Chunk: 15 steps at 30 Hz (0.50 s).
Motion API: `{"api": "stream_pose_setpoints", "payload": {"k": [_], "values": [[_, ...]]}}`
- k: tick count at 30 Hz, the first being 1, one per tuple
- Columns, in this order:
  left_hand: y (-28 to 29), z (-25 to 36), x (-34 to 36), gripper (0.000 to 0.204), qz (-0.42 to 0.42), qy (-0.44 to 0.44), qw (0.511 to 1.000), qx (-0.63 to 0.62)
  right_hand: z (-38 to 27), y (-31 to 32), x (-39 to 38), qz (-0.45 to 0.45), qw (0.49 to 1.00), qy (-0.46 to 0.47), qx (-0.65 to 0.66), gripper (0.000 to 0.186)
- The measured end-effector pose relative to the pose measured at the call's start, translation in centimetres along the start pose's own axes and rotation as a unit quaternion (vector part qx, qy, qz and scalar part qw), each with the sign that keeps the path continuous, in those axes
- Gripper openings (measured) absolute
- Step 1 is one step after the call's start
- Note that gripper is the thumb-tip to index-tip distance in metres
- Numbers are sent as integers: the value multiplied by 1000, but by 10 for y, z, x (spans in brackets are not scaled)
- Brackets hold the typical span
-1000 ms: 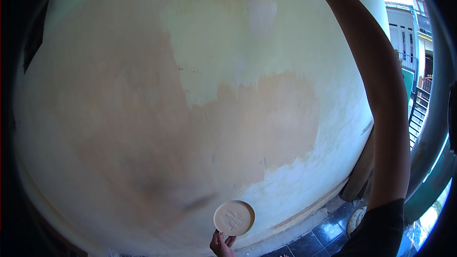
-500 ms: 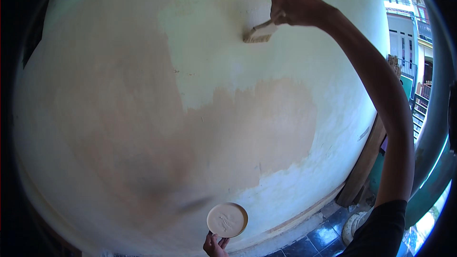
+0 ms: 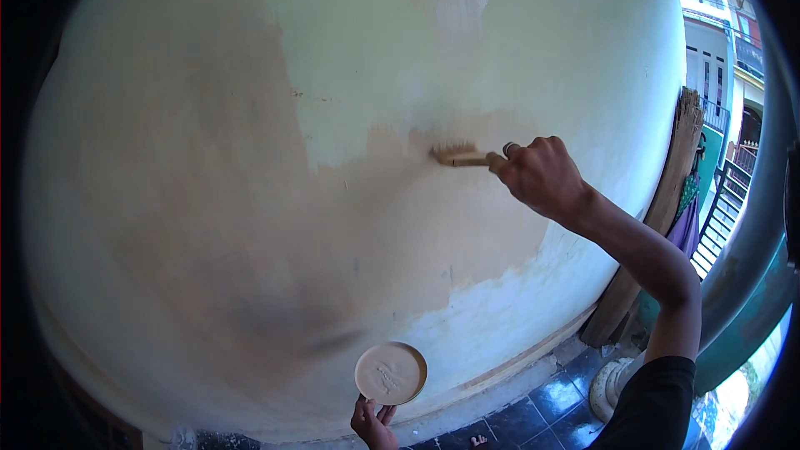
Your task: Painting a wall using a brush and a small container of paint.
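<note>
My right hand (image 3: 543,177), a ring on one finger, is closed round the handle of a paintbrush (image 3: 457,154). The brush lies sideways with its pale bristles upward, near the upper border of a beige painted patch on the pale green wall (image 3: 358,58). Whether the bristles touch the wall I cannot tell. Low in the middle, my left hand (image 3: 373,423) grips the rim of a round, shallow container of beige paint (image 3: 390,373) from below. Streaks mark the paint's surface. Beige covers much of the wall to the left and below the brush.
Dark glossy floor tiles (image 3: 517,421) run along the wall's foot. At the right stand a wooden plank (image 3: 646,258), a white rounded column base (image 3: 607,387) and a metal gate (image 3: 723,212). A bare foot (image 3: 478,441) shows at the lower edge.
My right hand has come down with the paintbrush, whose bristles now point up instead of down. A fresh wet-looking beige streak shows higher on the wall. The left hand still holds the container.
</note>
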<state>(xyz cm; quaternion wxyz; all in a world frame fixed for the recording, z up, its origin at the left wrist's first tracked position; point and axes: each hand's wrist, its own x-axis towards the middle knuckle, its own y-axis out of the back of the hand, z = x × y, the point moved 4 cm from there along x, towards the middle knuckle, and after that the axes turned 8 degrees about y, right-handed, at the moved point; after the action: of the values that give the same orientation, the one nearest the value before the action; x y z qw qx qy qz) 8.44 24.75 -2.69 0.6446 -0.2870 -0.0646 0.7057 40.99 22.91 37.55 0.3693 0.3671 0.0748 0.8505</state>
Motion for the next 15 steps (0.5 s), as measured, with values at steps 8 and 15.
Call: {"api": "stream_pose_setpoints", "payload": {"k": [8, 15], "values": [[-11, 0, 4, 35, -5, 33, 999, -13, 125, 85, 98, 115, 978, -60, -166, 10], [6, -6, 10, 35, 1, 27, 1000, 5, 47, -6, 28, 139, 974, -29, -175, 15]]}}
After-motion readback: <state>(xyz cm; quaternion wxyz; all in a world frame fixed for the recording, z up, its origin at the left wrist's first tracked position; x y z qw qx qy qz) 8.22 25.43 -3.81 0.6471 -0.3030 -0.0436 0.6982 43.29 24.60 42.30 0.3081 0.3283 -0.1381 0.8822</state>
